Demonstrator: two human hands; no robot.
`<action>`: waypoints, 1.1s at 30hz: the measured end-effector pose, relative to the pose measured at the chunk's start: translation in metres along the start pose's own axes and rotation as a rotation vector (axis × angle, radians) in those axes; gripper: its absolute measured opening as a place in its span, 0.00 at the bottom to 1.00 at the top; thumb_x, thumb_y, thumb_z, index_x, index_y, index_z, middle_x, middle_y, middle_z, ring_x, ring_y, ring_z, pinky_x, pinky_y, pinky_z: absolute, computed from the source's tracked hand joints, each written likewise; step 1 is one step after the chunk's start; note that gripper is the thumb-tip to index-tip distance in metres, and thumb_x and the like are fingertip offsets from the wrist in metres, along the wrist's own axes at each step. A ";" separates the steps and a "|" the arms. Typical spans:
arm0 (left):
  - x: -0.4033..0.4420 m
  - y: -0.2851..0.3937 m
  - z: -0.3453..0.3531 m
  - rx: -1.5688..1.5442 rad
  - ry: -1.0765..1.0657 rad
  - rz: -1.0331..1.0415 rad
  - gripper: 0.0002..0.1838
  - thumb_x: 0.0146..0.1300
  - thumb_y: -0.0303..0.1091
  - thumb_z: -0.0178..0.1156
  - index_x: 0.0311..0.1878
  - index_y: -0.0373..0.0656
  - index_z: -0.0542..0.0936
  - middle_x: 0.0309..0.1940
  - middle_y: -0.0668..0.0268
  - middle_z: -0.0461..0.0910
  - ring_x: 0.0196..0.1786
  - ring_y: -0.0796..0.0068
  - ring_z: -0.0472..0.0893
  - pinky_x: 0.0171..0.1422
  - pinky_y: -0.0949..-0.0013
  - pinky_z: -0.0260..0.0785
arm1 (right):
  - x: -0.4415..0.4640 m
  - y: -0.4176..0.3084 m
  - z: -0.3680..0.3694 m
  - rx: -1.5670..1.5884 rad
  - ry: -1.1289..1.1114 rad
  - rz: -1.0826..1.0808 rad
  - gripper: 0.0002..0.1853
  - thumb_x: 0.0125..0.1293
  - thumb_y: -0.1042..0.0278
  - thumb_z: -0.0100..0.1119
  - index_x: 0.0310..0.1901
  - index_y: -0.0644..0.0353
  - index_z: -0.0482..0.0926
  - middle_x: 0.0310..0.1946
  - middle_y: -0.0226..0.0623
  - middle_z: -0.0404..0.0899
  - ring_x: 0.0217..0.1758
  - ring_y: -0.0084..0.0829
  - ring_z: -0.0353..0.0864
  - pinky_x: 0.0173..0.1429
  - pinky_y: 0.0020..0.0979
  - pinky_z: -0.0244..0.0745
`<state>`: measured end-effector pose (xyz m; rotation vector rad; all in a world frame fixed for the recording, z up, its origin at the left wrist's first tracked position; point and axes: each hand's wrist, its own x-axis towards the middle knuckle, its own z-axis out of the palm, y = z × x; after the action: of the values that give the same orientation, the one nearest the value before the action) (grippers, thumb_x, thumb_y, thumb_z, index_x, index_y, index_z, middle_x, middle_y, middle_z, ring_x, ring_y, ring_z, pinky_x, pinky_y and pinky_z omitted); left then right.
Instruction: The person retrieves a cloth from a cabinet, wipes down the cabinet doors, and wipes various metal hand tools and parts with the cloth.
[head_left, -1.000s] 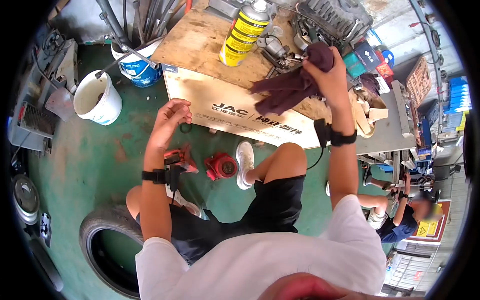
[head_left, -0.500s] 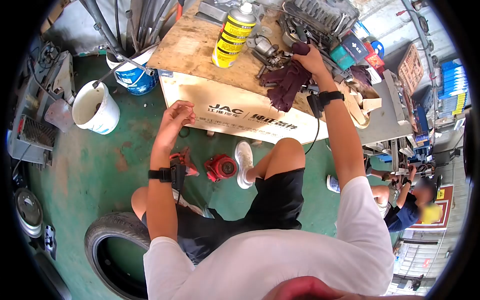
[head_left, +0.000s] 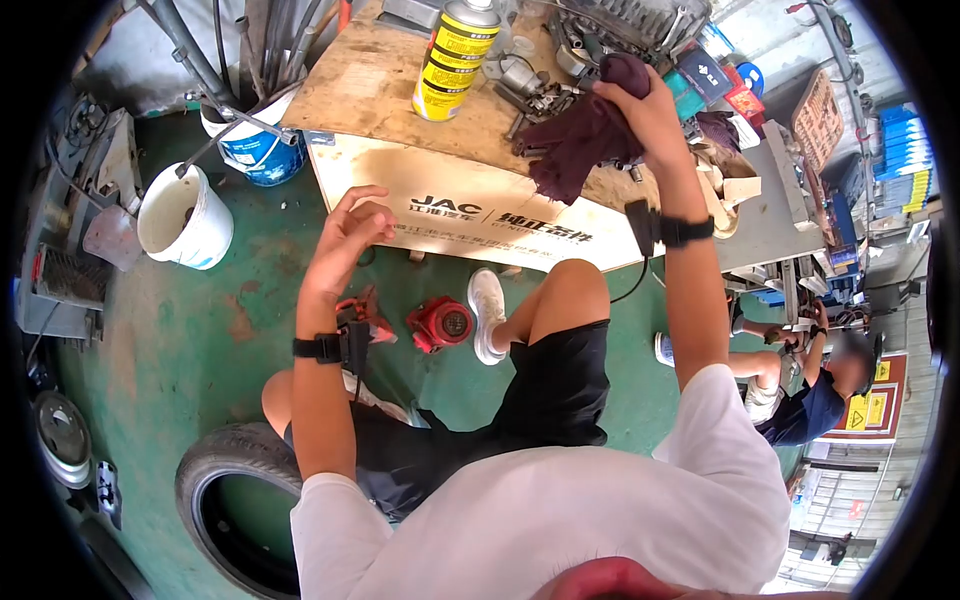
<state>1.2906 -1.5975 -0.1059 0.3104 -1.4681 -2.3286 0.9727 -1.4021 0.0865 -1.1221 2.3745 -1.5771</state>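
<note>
My right hand grips a dark maroon cloth, which hangs in folds over the metal parts near the front edge of the wooden box. In front of the box's printed side, my left hand is raised with its fingers partly curled and apart, and nothing shows in it. A yellow spray can stands upright on the box top, between the two hands and farther back.
Below my left hand lie a red tool and a round red object. A tire is at the lower left, a white bucket at the left. Another person sits at the right.
The cloth has moved down and left from its place a second ago, dipped towards the metal parts, then rose slightly. My left hand's fingers have spread a little. The view has shifted slightly.
</note>
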 end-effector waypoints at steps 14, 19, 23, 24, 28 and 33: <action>-0.020 -0.002 0.047 -0.306 0.013 0.013 0.43 0.58 0.23 0.68 0.75 0.41 0.57 0.65 0.63 0.69 0.66 0.67 0.72 0.69 0.62 0.68 | -0.112 -0.043 0.120 0.027 -0.646 -0.235 0.15 0.66 0.62 0.63 0.49 0.63 0.79 0.42 0.42 0.79 0.47 0.41 0.80 0.55 0.36 0.75; -0.019 -0.006 0.032 -0.388 0.066 0.105 0.37 0.61 0.27 0.64 0.73 0.41 0.60 0.62 0.62 0.72 0.64 0.65 0.73 0.69 0.60 0.67 | -0.045 0.024 0.041 -0.601 -0.242 -0.550 0.14 0.61 0.71 0.58 0.50 0.58 0.79 0.44 0.44 0.80 0.50 0.47 0.80 0.52 0.42 0.77; -0.019 -0.037 -0.004 -0.605 0.060 0.151 0.34 0.63 0.39 0.65 0.70 0.42 0.64 0.62 0.62 0.73 0.64 0.62 0.74 0.70 0.57 0.67 | -0.014 0.093 -0.023 -0.983 -0.252 -0.489 0.21 0.60 0.80 0.53 0.57 0.57 0.76 0.48 0.49 0.79 0.53 0.52 0.78 0.58 0.44 0.73; -0.018 -0.040 -0.008 -0.753 0.003 0.191 0.32 0.64 0.38 0.64 0.68 0.41 0.66 0.62 0.61 0.74 0.64 0.61 0.74 0.70 0.55 0.67 | -0.008 0.098 -0.030 -0.984 -0.252 -0.491 0.21 0.60 0.80 0.53 0.57 0.57 0.76 0.48 0.49 0.79 0.53 0.52 0.78 0.58 0.44 0.73; -0.015 -0.030 -0.005 -0.806 0.087 0.283 0.31 0.66 0.48 0.61 0.68 0.44 0.67 0.60 0.65 0.75 0.61 0.65 0.76 0.66 0.58 0.69 | 0.002 0.105 -0.039 -0.941 -0.435 -0.295 0.19 0.63 0.77 0.55 0.57 0.59 0.75 0.50 0.49 0.80 0.54 0.52 0.78 0.56 0.45 0.73; -0.011 -0.027 -0.009 -0.807 0.040 0.253 0.32 0.67 0.49 0.59 0.70 0.47 0.66 0.61 0.67 0.75 0.62 0.68 0.75 0.67 0.59 0.68 | 0.000 0.104 -0.043 -0.895 -0.388 -0.348 0.16 0.66 0.75 0.57 0.55 0.59 0.76 0.48 0.48 0.80 0.52 0.52 0.79 0.54 0.43 0.74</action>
<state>1.2994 -1.5899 -0.1339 -0.0515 -0.4234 -2.4466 0.8992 -1.3477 0.0207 -1.8317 2.7043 -0.1774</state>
